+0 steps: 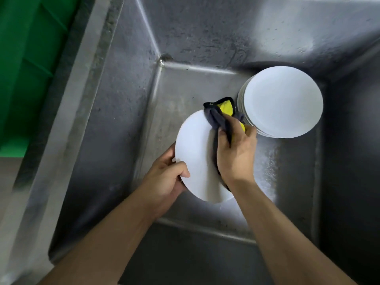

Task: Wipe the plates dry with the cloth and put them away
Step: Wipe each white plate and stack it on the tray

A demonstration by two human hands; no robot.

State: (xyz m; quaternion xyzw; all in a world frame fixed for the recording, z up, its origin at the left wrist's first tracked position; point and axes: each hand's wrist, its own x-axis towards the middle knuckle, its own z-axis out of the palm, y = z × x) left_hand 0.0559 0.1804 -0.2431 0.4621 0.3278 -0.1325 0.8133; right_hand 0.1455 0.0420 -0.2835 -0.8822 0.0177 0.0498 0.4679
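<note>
Over a deep steel sink I hold one white plate (195, 153), tilted. My left hand (164, 179) grips its lower left rim, thumb on the face. My right hand (236, 153) clutches a grey and yellow cloth (221, 113) with a black edge and presses it against the plate's right side. A stack of several white plates (281, 101) stands on the sink floor at the back right, just beyond the cloth.
The steel sink (127, 103) has high sloped walls all round and a wet floor. A green crate (24, 64) sits outside the sink's left rim. Bare sink floor lies left of the held plate and in front of the stack.
</note>
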